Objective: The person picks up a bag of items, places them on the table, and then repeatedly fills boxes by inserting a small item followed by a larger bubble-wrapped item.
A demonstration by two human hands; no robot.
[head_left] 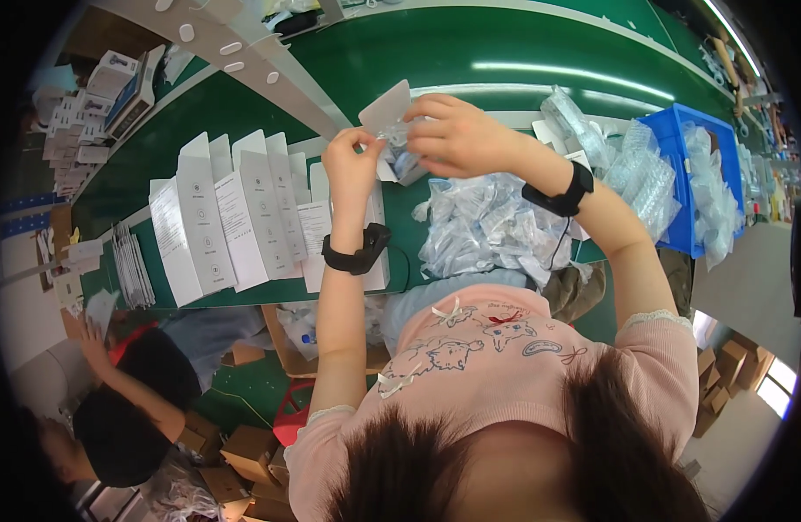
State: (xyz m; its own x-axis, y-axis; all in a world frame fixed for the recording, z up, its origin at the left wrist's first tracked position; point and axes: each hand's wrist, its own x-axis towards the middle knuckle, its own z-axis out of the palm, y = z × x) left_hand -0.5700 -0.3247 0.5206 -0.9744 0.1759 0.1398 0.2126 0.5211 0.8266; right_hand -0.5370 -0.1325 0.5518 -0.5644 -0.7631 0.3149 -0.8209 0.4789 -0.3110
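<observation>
One open white box [388,106] was at twelve o'clock, between the two hands. Its raised flap pointed to twelve o'clock and its mouth faced the viewer, with clear plastic [397,139] showing; the long axis was foreshortened, so I could not tell its direction. The left hand [352,159] was pinching the box's left edge with thumb and forefinger. The right hand [457,137] curved its fingers beside the opening; whether it grasped anything, I could not tell. At least three standing boxes [191,226] were at ten o'clock. One heap of bags [483,226], too overlapped for counting, lay at one o'clock.
</observation>
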